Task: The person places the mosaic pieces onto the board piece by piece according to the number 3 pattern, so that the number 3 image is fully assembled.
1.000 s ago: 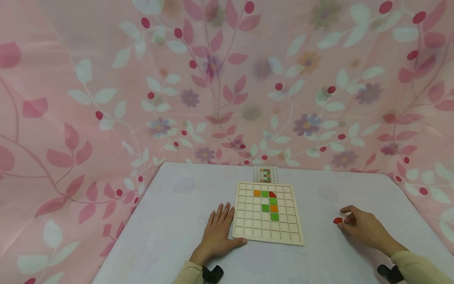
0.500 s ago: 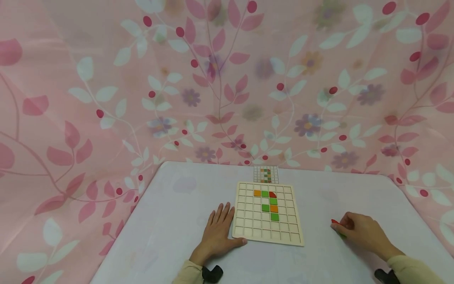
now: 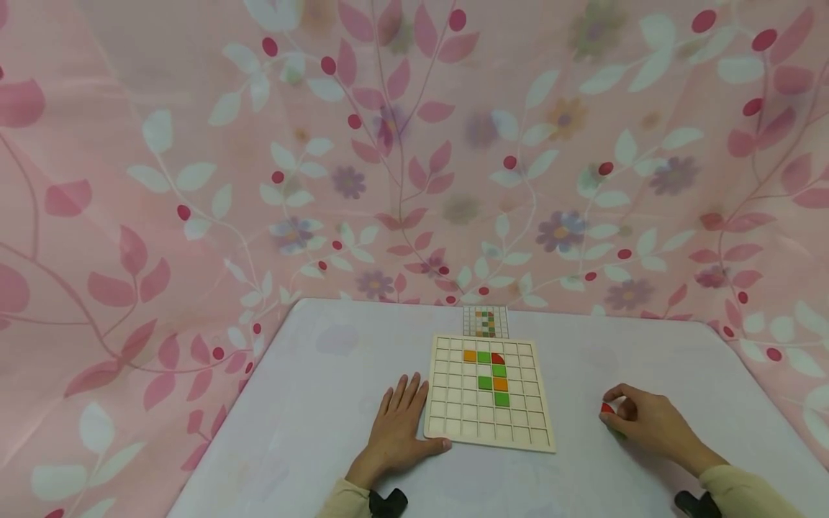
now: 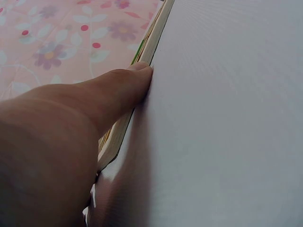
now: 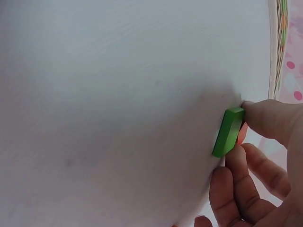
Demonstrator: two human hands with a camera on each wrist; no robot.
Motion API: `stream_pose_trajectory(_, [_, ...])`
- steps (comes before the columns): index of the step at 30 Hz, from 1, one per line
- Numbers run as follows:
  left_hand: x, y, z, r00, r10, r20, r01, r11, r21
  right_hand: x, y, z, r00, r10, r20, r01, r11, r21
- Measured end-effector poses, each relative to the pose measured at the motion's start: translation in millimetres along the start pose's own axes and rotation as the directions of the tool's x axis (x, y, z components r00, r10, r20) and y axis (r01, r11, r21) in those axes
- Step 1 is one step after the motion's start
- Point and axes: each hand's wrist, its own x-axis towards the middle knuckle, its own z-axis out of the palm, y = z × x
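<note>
While my right hand [image 3: 648, 423] pinches a red tile [image 3: 606, 408] and a green tile [image 5: 228, 132] between curled fingers on the table [image 3: 324, 403], I should lift them flat. My left hand [image 3: 398, 424] lies spread, thumb against the wooden grid board [image 3: 453, 421]. Seven tiles sit there: four green, two orange, one red.

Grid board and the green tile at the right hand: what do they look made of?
Grid board: likely light unfinished wood, with a pale matte grain-coloured face, thin raised ribs and a thick tan edge in the left wrist view. Green tile: a thick slab with crisp edges and an even matte green coat, probably painted wood, possibly plastic. The right hand pinches it.
</note>
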Motion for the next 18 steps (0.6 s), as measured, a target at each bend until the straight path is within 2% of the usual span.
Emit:
stream_pose_trajectory(11, [-1.3,0.7,-1.1,1.0,-0.007,0.012,0.007,1.0,0.016,5.5,-2.4,6.3,0.999,-0.028,-0.017,0.028,1.0,-0.004])
stream_pose_trajectory(18, [-0.9,0.5,-1.0,1.0,-0.01,0.02,0.009,1.0,0.019,5.0,-8.0,6.2,1.0,0.006,-0.004,-0.006,0.999,-0.036])
